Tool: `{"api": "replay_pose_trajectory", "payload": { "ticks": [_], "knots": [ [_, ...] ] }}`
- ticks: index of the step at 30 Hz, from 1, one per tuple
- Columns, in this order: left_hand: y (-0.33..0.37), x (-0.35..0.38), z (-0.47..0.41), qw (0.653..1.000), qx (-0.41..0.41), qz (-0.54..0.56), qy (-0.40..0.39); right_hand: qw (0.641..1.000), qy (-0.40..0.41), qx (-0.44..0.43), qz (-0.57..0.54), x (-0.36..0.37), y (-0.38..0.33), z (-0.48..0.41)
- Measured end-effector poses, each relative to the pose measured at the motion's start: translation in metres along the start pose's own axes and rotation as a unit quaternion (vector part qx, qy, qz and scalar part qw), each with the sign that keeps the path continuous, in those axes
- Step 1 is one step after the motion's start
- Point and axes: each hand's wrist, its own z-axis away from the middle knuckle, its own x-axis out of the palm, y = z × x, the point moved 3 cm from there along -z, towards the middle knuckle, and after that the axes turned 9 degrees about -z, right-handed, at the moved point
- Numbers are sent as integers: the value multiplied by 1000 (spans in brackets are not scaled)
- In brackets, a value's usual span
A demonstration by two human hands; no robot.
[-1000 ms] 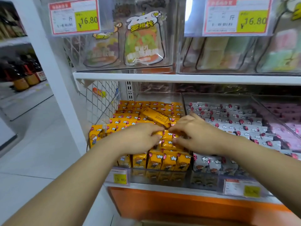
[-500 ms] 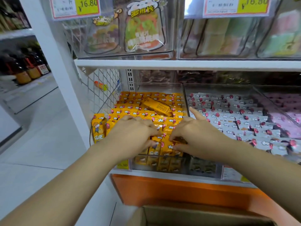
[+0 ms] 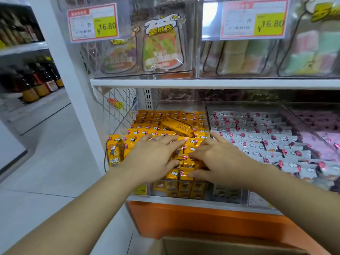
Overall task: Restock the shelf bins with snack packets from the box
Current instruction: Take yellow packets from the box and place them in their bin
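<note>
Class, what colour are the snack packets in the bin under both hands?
Yellow-orange packets, with small white and red marks; head view.

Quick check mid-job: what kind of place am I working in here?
Likely a shop's snack aisle: price tags reading 16.80, clear shelf bins packed with yellow packets and white packets, and bottles shelved across the aisle.

Cardboard box cut off by the bottom edge; left hand and right hand cover yellow packets at the front of the bin; price label small print illegible.
</note>
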Motion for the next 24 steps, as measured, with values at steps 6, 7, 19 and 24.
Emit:
{"api": "replay_pose_trajectory", "payload": {
  "ticks": [6, 7, 19, 24],
  "knots": [
    [4, 7, -14, 1000, 1, -8, 5, 999, -10, 13, 29, 7, -4, -5],
    [4, 7, -11, 1000, 8, -4, 9, 1000, -15, 10, 22, 6, -4, -4],
    [8, 19, -19, 998, 3, -62, -24, 996, -31, 37, 80, 3, -3, -13],
    [4, 2, 0, 995, 15, 94, -3, 996, -25, 50, -76, -23, 9, -19]
  ]
}}
